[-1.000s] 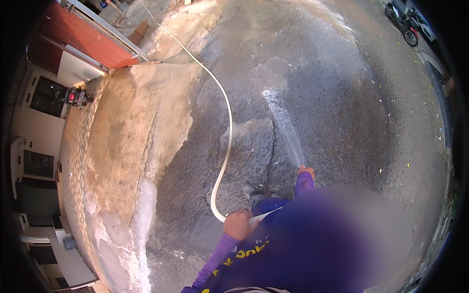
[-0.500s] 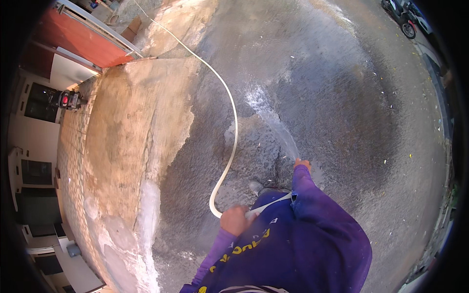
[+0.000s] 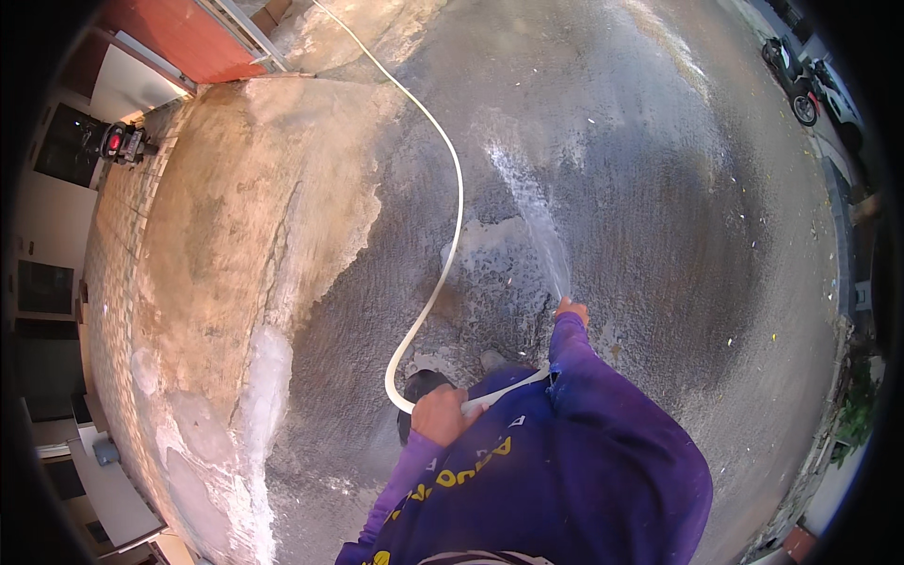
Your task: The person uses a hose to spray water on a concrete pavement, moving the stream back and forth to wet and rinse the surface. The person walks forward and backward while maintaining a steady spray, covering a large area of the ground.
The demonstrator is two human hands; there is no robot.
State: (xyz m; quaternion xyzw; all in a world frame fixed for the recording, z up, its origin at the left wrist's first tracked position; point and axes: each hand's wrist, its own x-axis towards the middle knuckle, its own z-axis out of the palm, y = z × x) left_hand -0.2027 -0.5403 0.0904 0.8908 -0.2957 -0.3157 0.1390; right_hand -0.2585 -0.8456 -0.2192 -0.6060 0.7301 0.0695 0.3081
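Observation:
A pale cream hose (image 3: 455, 179) curves across the ground from the far side down to my body. Low in front of my waist, my left hand (image 3: 441, 416) is wrapped round it. From there the hose runs across my purple top toward my right sleeve, which hides part of it. My right hand (image 3: 573, 311) is stretched forward, closed round the hose's end; the end itself is mostly covered by the fingers. Out of it a jet of water (image 3: 539, 217) sprays forward and slightly left onto the dark wet pavement (image 3: 650, 217).
Dry tan concrete (image 3: 235, 198) lies to the left, with a motorcycle (image 3: 125, 143) by the house wall. A red panel (image 3: 188, 38) stands at the far left. More motorcycles (image 3: 800, 99) are parked at the far right, and plants (image 3: 857, 405) border the right edge.
The water jet has swung slightly, now pointing more straight ahead. My right hand has shifted a little left. A dark shoe has come into view beside my left hand as the view moved.

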